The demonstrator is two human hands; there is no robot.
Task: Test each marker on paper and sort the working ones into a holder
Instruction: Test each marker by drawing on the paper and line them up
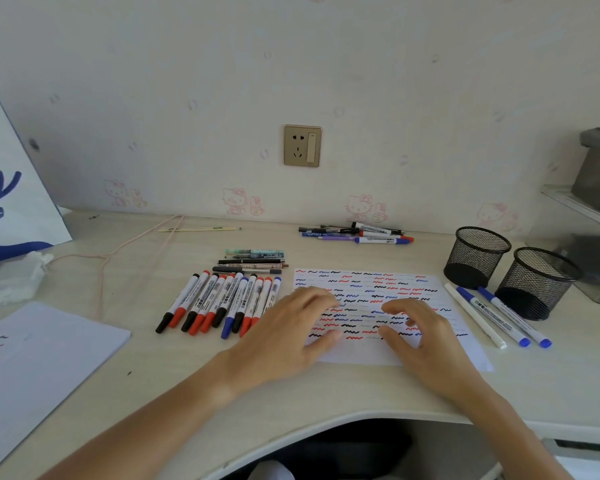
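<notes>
Where the pale desk [153, 368] meets pink-printed wallpaper [361, 81] | socket [302, 146] | both hands' fingers [312, 296] spread flat on paper [371, 306]

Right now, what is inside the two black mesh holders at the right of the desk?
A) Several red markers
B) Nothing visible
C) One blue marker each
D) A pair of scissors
B: both mesh holders look empty, with no markers showing above their rims or through the mesh, while three markers lie on the desk beside them.
</notes>
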